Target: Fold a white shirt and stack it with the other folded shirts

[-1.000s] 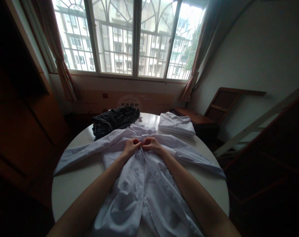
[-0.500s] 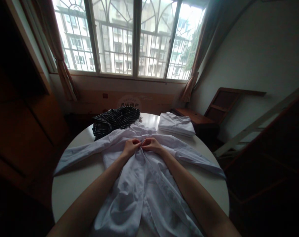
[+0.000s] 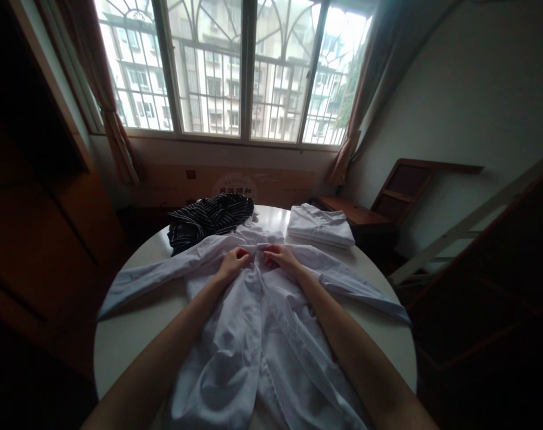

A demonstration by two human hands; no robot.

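Lying spread, front upward, across a round white table (image 3: 132, 334): a white shirt (image 3: 257, 340), collar toward the window, sleeves stretched out flat to left and right, front edges running down the middle toward the camera and parting slightly lower down. Left hand (image 3: 232, 263) resting on the left front panel just below the collar, fingers curled, fingertips pinching the cloth at the placket edge. Right hand (image 3: 280, 258) resting on the right front panel at the same height, fingers bent, fingertips likewise pressed on the fabric beside the opening. Hands just beside each other, a narrow strip of shirt front between them, not touching. Whether a button sits between the fingertips: too small to tell. Both forearms laid over the lower part of the shirt, converging toward the collar.

At the far left of the table, touching the shirt's shoulder: a crumpled dark striped garment (image 3: 208, 220). At the far right, near the right shoulder but apart from it: a neat stack of folded white shirts (image 3: 320, 226). Beyond the table: a wide barred window (image 3: 235, 65) with curtains (image 3: 114, 119) drawn to either side, a cardboard box (image 3: 226, 185) under the sill, and a wooden frame (image 3: 414, 185) leaning at the right wall.
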